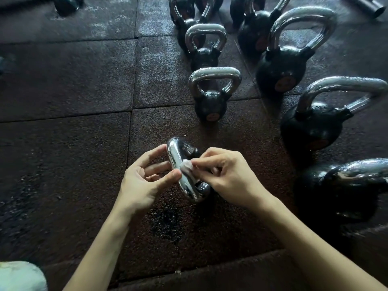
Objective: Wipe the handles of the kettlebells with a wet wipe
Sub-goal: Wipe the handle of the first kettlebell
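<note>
kettlebells (210, 95) on floor (69, 85), dumbbell (366, 6) behind

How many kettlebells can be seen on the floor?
8 kettlebells for certain: one being wiped, two small ones in a line beyond it, two at the top edge, three large ones down the right side. More may be hidden in the crowded top row.

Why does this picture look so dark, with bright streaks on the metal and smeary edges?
Head view: dim overall, the floor mat nearly black; glare streaks run along the chrome handle being wiped; the wet wipe in the right hand is fairly sharp, but the kettlebell at the lower right edge is smeared; the wide lens slightly bows the mat seams.
</note>
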The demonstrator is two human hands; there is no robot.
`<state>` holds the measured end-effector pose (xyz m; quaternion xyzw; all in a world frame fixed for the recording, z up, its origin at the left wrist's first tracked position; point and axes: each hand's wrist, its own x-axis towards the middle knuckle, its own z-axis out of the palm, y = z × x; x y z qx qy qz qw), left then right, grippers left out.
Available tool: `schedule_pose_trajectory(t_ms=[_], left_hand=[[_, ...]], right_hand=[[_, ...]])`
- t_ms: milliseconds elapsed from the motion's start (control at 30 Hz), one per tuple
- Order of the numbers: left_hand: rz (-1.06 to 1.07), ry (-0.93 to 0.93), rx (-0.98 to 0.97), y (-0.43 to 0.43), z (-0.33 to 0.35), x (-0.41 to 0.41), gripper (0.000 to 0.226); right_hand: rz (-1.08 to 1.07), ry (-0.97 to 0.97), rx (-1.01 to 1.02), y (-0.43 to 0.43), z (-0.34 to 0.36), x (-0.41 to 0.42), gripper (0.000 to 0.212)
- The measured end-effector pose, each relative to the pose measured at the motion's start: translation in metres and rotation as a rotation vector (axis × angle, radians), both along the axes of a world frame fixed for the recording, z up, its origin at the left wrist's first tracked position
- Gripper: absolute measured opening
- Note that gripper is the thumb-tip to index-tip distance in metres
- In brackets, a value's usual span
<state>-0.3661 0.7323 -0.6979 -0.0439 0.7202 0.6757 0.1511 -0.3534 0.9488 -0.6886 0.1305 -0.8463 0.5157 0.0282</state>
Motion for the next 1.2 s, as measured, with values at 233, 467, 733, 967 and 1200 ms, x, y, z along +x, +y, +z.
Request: schedule_pose_trajectory(t_ms=[233,467,733,967,1200], left_hand=[[0.011,0.006,0.021,0.005,0.002,-0.001,0.07],[0.01,-0.003,-0.009,-0.006,0.0,0.0,0.097],[-0.002,0.015,-0.036,0.001,0.007,0.002,0.067],[-0.005,0.023,-0.114,-0.01,0.003,0.005,0.069],[-0.005,0.038,-0.163,-0.014,0.001,0.008,0.068]], right_hand=[[-0.03,0.006,-0.011,-0.003,0.007,-0.006,0.015],[0.04,0.097,0.131,0.011,-0.007,0.035,0.008],[0.164,0.162,0.622,0.013,0.001,0.011,0.03],[0.259,-0.106,0.335,0.011,0.014,0.004,0.014],[0.206,-0.2,0.356,-0.006,0.005,-0.001,0.014]])
